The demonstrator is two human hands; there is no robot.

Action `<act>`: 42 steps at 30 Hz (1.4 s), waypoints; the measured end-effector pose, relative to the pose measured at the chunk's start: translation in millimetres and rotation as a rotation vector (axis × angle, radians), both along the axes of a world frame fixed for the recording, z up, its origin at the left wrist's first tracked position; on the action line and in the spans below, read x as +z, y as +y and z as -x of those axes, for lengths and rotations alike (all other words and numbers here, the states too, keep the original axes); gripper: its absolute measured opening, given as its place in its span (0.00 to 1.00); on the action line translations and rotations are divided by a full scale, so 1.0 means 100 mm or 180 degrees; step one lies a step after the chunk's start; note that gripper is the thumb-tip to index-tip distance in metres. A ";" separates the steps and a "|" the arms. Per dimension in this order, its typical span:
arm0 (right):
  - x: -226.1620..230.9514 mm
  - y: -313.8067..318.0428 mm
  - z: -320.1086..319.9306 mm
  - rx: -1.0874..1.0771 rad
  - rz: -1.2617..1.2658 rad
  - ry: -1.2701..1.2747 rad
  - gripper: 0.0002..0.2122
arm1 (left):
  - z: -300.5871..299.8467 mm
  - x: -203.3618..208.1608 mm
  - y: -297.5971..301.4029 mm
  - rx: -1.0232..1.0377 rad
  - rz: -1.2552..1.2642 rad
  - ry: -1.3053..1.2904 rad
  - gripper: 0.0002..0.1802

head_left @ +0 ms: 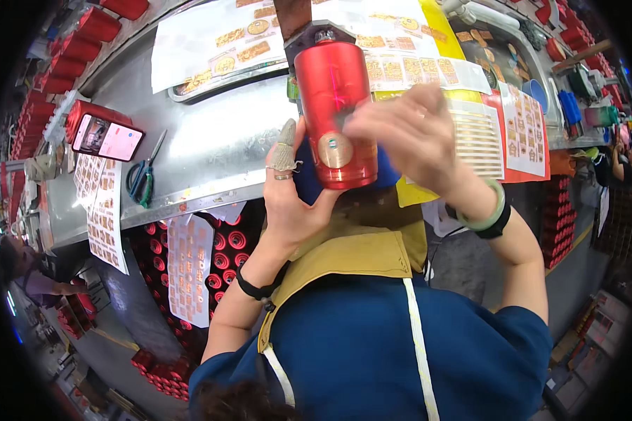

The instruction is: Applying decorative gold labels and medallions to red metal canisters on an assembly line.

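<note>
The red metal cylinder (pixel 319 98) lies at the front of the bench, its narrow neck pointing away from the person and its base toward them. The left hand (pixel 291 207) holds it near the base, a finger wearing a fabric finger cover (pixel 283 156) along its left side and the thumb by the bottom edge. The right hand (pixel 418 144) is over the cylinder's right side, too motion-blurred to tell whether its fingers grip anything or touch the surface. A round gold label (pixel 336 150) sits low on the cylinder, nearer the base than the neck, and pink light lines (pixel 333 88) cross above it. The step in hand looks like placing or smoothing labels on the curved wall. To do it well, the left hand should stop the cylinder from rolling, since any turn would throw off the alignment with the lines, which seem to serve as a guide. Pressing from a label's middle outward should leave fewer bubbles, and light fingertips should spare the glossy finish. The sticker sheet (pixel 428 69) right of the cylinder is best left flat so labels peel cleanly.
</note>
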State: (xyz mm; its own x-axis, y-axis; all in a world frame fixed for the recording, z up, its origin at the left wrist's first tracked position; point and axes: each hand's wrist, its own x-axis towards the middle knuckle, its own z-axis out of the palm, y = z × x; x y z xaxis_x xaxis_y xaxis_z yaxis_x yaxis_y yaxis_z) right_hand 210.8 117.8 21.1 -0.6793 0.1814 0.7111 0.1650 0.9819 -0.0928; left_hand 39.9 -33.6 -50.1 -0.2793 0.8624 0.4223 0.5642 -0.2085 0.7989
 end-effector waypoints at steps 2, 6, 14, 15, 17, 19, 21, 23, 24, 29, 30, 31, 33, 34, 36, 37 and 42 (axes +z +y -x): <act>0.01 -0.31 -0.10 0.0454 0.0442 -0.0129 0.10 | 0.01 -0.06 0.00 -0.0215 0.0097 -0.0356 0.51; 0.12 -0.07 0.09 -0.0109 0.0586 0.0106 0.09 | 0.07 -0.02 -0.04 -0.0336 0.0385 -0.0276 0.56; 0.12 -0.31 -0.02 0.0192 0.0674 -0.0054 0.13 | -0.01 0.17 0.13 0.0011 -0.0278 0.0295 0.53; 0.11 -0.14 0.04 -0.0109 0.0800 0.0094 0.13 | -0.02 0.14 0.10 0.0037 -0.0279 0.0278 0.52; 0.15 0.16 0.05 -0.0607 0.0404 0.0566 0.09 | -0.05 0.12 0.07 0.0015 -0.0386 0.0003 0.42; 0.22 0.13 -0.03 -0.0783 0.0630 0.0703 0.09 | -0.03 0.10 0.07 0.0032 -0.0546 0.0641 0.36; 0.23 0.07 -0.06 -0.0775 0.0791 0.0711 0.09 | -0.04 0.10 0.07 0.0049 -0.0693 0.1278 0.30; 0.23 0.03 -0.09 -0.0760 0.0950 0.0716 0.09 | -0.06 0.10 0.07 0.0207 -0.0689 0.1481 0.24; 0.23 0.02 -0.12 -0.0777 0.1149 0.0775 0.09 | -0.08 0.11 0.08 0.0278 -0.0763 0.1612 0.22; 0.24 -0.02 -0.18 -0.0782 0.1558 0.0933 0.10 | -0.12 0.11 0.10 0.0304 -0.0811 0.1832 0.17; 0.24 -0.03 -0.18 -0.0769 0.1523 0.0910 0.10 | -0.14 0.10 0.10 0.0318 -0.0858 0.1912 0.16; 0.23 -0.04 -0.18 -0.0755 0.1488 0.0886 0.09 | -0.16 0.14 0.10 0.0316 -0.0860 0.1914 0.16; 0.19 -0.03 -0.15 -0.0716 0.1377 0.0896 0.10 | -0.19 0.22 0.09 0.0177 -0.0661 0.1960 0.14; 0.17 -0.03 -0.14 -0.0668 0.1269 0.0899 0.10 | -0.19 0.20 0.10 0.0117 -0.0837 0.1828 0.26; 0.09 -0.07 -0.14 -0.0541 0.0859 0.0530 0.11 | -0.18 0.27 0.12 0.0200 -0.0607 0.1157 0.35; 0.01 -0.11 -0.14 -0.0410 0.0450 0.0154 0.12 | -0.17 0.30 0.13 0.0286 -0.0371 0.0479 0.45; -0.01 -0.40 0.01 0.0111 0.1038 0.0182 0.11 | -0.05 0.16 0.09 0.0071 -0.0178 0.0567 0.51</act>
